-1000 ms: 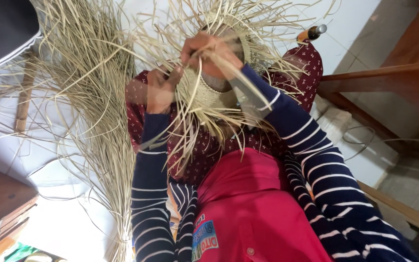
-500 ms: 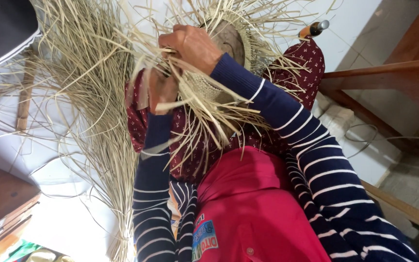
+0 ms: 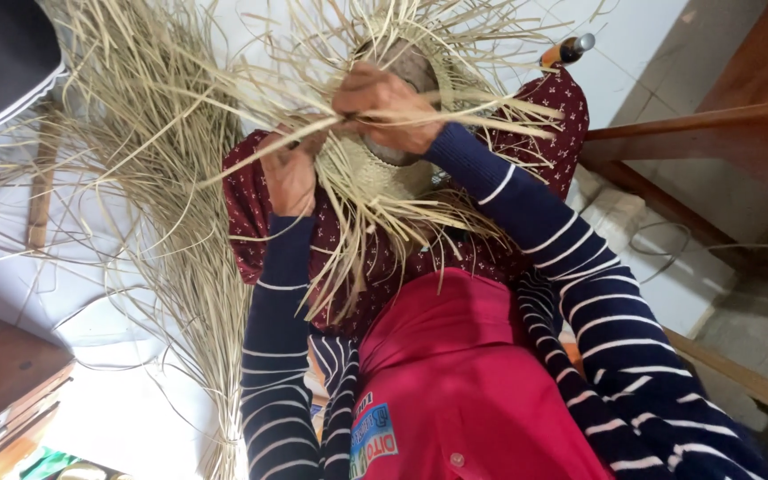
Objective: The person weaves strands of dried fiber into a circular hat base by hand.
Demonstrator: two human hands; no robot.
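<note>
Both hands gripped straw strands: the left hand (image 3: 291, 173) and right hand (image 3: 384, 107) half hid the woven straw hat (image 3: 375, 173), seemingly unfinished, on the lap.

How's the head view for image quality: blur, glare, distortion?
Head view: soft, even daylight, no hard shadows; white floor near the bottom left is blown out. Wide-angle stretch at the edges, striped sleeves loom large. Right hand and left hand slightly motion-soft; straw strands mostly crisp.

Loose straw bundle (image 3: 184, 222) on white floor (image 3: 117, 418), wooden beams (image 3: 695, 142), orange-handled tool (image 3: 564, 51)
</note>
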